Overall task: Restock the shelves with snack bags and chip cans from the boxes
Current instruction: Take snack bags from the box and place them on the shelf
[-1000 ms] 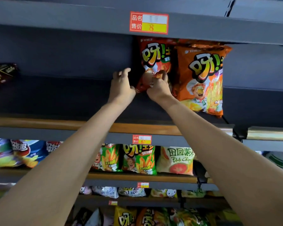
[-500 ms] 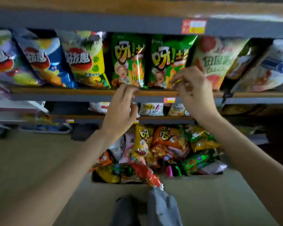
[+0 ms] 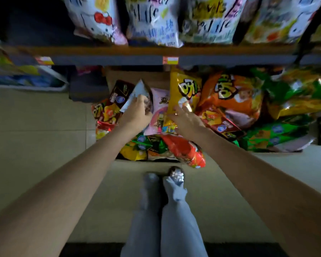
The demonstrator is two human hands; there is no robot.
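Head view: my left hand (image 3: 137, 112) grips the silver-edged dark snack bag (image 3: 137, 91); right hand (image 3: 185, 121), fingers spread, should pinch the yellow foil bag (image 3: 183, 89) beside it firmly by the edge.

Four white bags (image 3: 152, 21) shelved; two hands (image 3: 137, 112); one box (image 3: 137, 75).

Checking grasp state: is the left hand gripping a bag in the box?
Yes: the left hand grips a silver-edged dark bag lifted above the pile.

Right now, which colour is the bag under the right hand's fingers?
Yellow bag, seen best in the head view, under the right hand.
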